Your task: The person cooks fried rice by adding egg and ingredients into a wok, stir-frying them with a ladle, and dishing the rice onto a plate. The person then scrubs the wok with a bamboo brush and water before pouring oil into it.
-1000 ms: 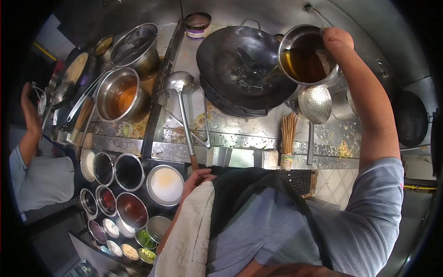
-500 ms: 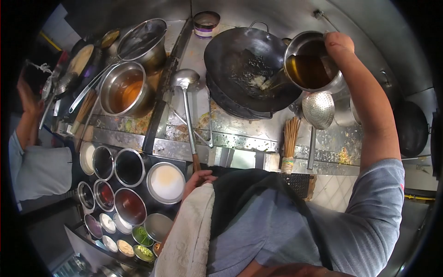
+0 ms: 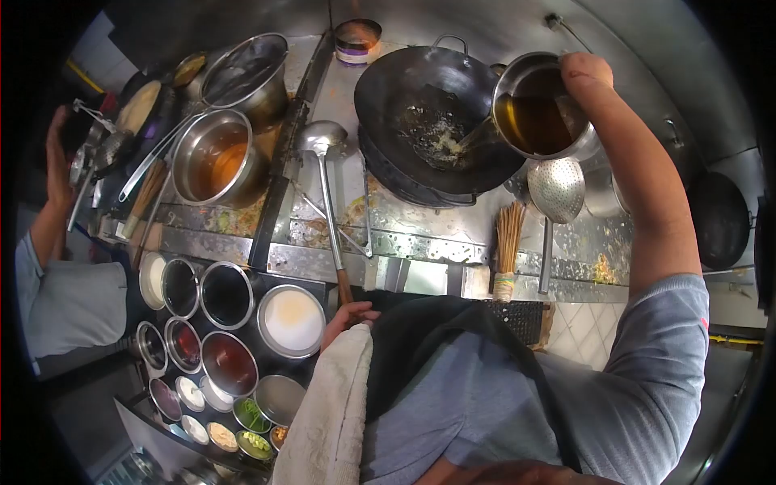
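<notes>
My right hand (image 3: 586, 74) grips the rim of a metal pot (image 3: 594, 145) of brown oil. The pot is tilted at the wok's right edge, and a stream of oil runs from it into the black wok (image 3: 384, 85). Where it lands, the oil bubbles and looks pale. Down by the towel (image 3: 327, 404), my left hand (image 3: 349, 317) is closed around the wooden handle end of a ladle (image 3: 325, 186). The ladle's bowl rests on the counter left of the wok, and part of that hand is hidden.
A perforated skimmer (image 3: 557, 191) and a bamboo brush (image 3: 508, 242) lie at the counter's front. To the left stand a pot of orange liquid (image 3: 182, 174) and several seasoning bowls (image 3: 291, 353). A co-worker's arm (image 3: 55, 182) reaches in at far left.
The pot and my right hand have shifted slightly left as oil keeps pouring. Bubbling in the wok has spread. The co-worker's hand has risen a little.
</notes>
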{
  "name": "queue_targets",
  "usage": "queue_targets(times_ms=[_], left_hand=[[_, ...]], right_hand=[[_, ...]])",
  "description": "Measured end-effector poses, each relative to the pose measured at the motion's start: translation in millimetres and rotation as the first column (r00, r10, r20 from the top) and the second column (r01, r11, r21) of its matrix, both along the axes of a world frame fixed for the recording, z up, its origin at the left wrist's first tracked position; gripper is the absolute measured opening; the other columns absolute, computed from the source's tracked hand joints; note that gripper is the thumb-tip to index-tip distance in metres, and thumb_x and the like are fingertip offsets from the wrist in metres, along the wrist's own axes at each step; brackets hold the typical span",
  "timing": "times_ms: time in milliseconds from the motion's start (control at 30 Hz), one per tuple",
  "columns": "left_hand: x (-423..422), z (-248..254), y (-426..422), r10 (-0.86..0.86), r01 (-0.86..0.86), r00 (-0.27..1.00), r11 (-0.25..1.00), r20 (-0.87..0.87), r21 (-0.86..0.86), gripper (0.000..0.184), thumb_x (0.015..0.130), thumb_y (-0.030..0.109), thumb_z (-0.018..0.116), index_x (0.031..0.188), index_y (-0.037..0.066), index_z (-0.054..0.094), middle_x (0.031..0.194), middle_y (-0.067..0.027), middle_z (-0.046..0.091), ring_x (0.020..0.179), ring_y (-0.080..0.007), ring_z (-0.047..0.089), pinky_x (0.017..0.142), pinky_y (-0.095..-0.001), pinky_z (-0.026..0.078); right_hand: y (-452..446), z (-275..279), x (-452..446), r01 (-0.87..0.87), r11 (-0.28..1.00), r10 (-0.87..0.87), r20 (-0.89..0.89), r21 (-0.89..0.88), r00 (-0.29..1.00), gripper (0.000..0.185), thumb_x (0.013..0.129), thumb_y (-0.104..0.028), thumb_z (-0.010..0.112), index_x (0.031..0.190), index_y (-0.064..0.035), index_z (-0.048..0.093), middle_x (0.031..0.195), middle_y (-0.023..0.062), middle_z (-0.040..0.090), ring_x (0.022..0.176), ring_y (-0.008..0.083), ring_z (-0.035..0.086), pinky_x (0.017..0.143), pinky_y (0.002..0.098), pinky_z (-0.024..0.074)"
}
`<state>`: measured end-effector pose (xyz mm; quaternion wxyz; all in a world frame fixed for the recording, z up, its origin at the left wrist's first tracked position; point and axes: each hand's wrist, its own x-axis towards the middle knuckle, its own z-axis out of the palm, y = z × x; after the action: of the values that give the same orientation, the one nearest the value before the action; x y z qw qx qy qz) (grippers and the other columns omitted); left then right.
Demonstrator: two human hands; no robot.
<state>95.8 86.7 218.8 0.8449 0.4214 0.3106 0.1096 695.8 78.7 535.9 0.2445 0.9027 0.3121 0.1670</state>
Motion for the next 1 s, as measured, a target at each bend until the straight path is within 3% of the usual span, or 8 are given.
queue_targets(times_ms=[100, 267, 467, 667, 1000], left_hand=[[-4.8, -13.9, -1.2, -0.005, 0.004, 1.000, 1.000, 0.028, 0.012, 0.039, 0.098, 0.003, 0.065, 0.135, 0.001, 0.053, 0.120, -0.0169, 0.068, 0.113, -0.0197, 0.064, 0.102, -0.0319, 0.051], [3.2, 10.1, -7.2, -0.040, 0.047, 0.998, 0.989, -0.048, 0.144, 0.039, 0.099, 0.003, 0.064, 0.136, 0.000, 0.052, 0.119, -0.0168, 0.068, 0.112, -0.0183, 0.064, 0.100, -0.0305, 0.051], [1.1, 14.1, -9.6, -0.037, 0.050, 0.996, 0.983, -0.076, 0.179, 0.039, 0.098, -0.001, 0.064, 0.136, 0.001, 0.053, 0.119, -0.0151, 0.068, 0.110, -0.0154, 0.064, 0.098, -0.0285, 0.051], [2.6, 32.3, -16.4, -0.014, 0.058, 0.992, 0.931, -0.123, 0.362, 0.033, 0.098, 0.002, 0.065, 0.131, 0.001, 0.057, 0.114, -0.0137, 0.070, 0.107, -0.0160, 0.067, 0.094, -0.0276, 0.052], [-2.3, 25.2, -28.3, 0.047, -0.001, 0.993, 0.915, -0.104, 0.404, 0.032, 0.098, 0.001, 0.065, 0.130, 0.001, 0.057, 0.113, -0.0134, 0.072, 0.105, -0.0155, 0.068, 0.092, -0.0278, 0.053]], right_hand=[[-0.4, -1.6, -2.5, -0.009, 1.000, 0.009, 0.008, 0.012, 1.000, 0.032, 0.093, -0.017, 0.050, 0.109, -0.0126, 0.078, 0.118, 0.0127, 0.073, 0.110, 0.0330, 0.071, 0.092, 0.0432, 0.0574], [-1.3, -1.3, -7.2, -0.008, 1.000, 0.008, 0.024, 0.017, 1.000, 0.032, 0.093, -0.016, 0.051, 0.109, -0.0129, 0.078, 0.117, 0.0124, 0.074, 0.110, 0.0326, 0.071, 0.092, 0.0432, 0.0573], [1.5, 1.6, -7.1, -0.020, 1.000, 0.020, 0.031, 0.009, 0.999, 0.032, 0.092, -0.015, 0.052, 0.111, -0.0116, 0.078, 0.119, 0.0116, 0.073, 0.111, 0.0322, 0.070, 0.093, 0.0431, 0.0571], [9.3, -0.5, -6.4, -0.030, 0.999, 0.029, 0.042, 0.029, 0.999, 0.031, 0.091, -0.016, 0.054, 0.110, -0.0123, 0.078, 0.119, 0.0109, 0.073, 0.112, 0.0326, 0.070, 0.093, 0.0425, 0.0571], [12.3, 0.7, -10.5, -0.058, 0.998, 0.059, 0.033, -0.034, 0.998, 0.030, 0.090, -0.016, 0.056, 0.110, -0.0146, 0.078, 0.121, 0.0091, 0.073, 0.113, 0.0305, 0.070, 0.093, 0.0420, 0.0573]])
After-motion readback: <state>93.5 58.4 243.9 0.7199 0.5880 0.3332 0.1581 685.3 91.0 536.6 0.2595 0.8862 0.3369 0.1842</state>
